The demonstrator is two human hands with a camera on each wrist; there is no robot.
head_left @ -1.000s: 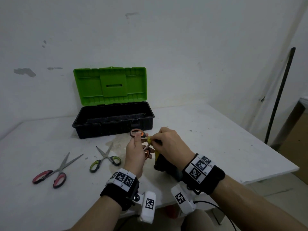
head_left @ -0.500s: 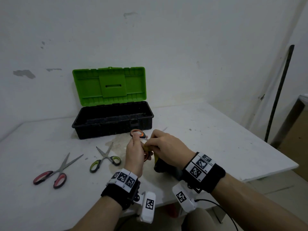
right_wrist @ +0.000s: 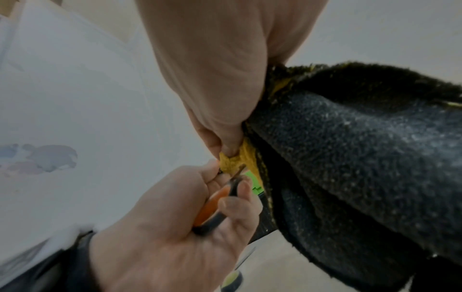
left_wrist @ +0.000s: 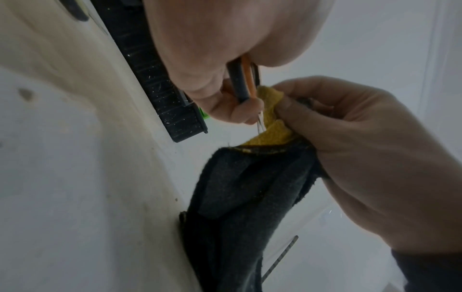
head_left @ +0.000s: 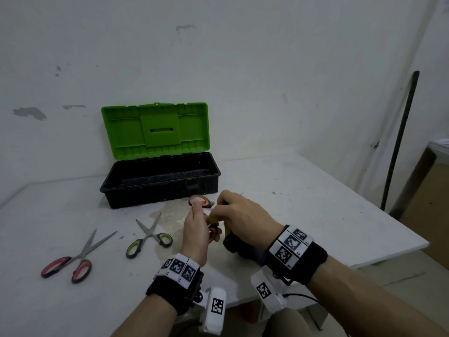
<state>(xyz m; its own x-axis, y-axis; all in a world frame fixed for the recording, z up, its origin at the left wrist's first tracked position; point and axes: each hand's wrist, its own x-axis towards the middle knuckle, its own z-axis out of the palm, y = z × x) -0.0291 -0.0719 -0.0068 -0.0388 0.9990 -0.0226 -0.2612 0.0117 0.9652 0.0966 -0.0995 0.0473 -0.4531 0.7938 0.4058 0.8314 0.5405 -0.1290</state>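
Note:
My left hand (head_left: 198, 227) grips orange-and-black handled scissors (head_left: 199, 200), fingers curled round the handles (left_wrist: 242, 83). My right hand (head_left: 239, 216) pinches a black cloth with a yellow edge (left_wrist: 272, 126), folded over the scissors' blade. The cloth (right_wrist: 350, 158) hangs dark below the right hand (right_wrist: 220, 118). In the right wrist view the left hand (right_wrist: 200, 197) holds the orange handle (right_wrist: 212, 199) against the yellow cloth edge. The blades are mostly hidden by cloth and fingers.
An open toolbox (head_left: 160, 181) with a green lid (head_left: 155, 130) stands behind the hands on the white table (head_left: 303, 203). Green-handled scissors (head_left: 149, 237) and red-handled scissors (head_left: 73, 259) lie open at the left. A dark rod (head_left: 401, 137) leans at the right wall.
The right hand with the cloth has slid a little along the scissors toward the left hand. The left hand stays nearly still.

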